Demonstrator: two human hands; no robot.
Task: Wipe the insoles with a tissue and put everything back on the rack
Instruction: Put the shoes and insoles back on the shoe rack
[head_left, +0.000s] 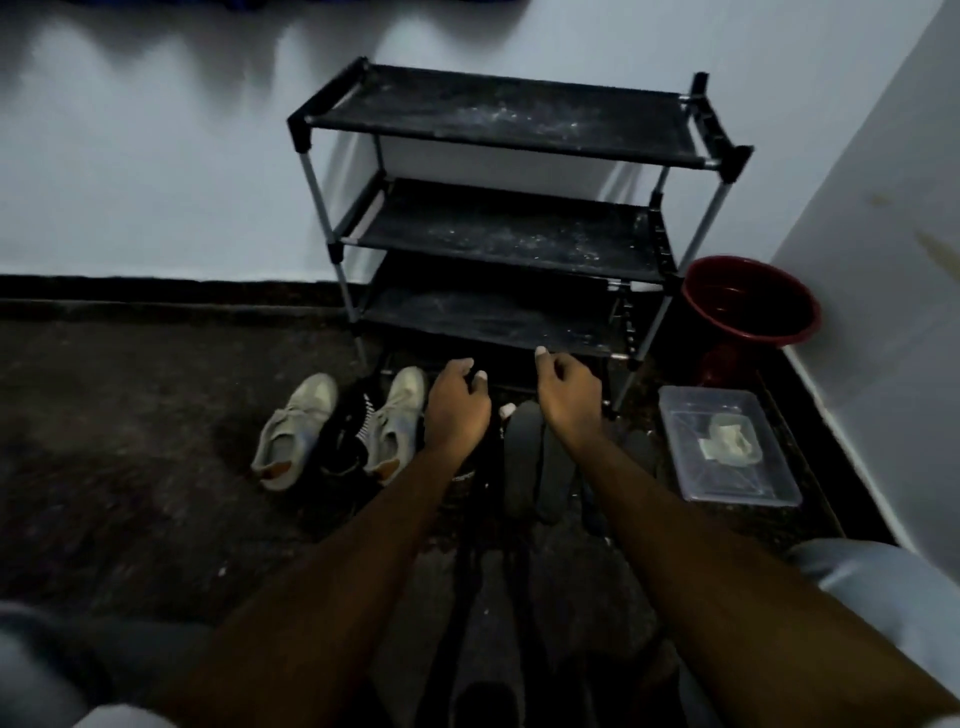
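Observation:
A black shoe rack (498, 228) with three dusty bare shelves stands against the wall. In front of it my left hand (457, 410) and my right hand (566, 395) reach forward with loosely curled fingers, holding nothing. Two dark insoles (524, 457) lie on the floor between and below my hands. Left of my left hand lie two grey sneakers (296, 431) with a black shoe (345, 436) between them. A crumpled tissue (730, 434) sits inside a clear plastic tray (727, 452) at the right.
A red bucket (748, 312) stands in the corner right of the rack. The dark floor (130, 441) stretches to the left. A pale wall (883, 260) closes the right side. My knees show at the lower corners.

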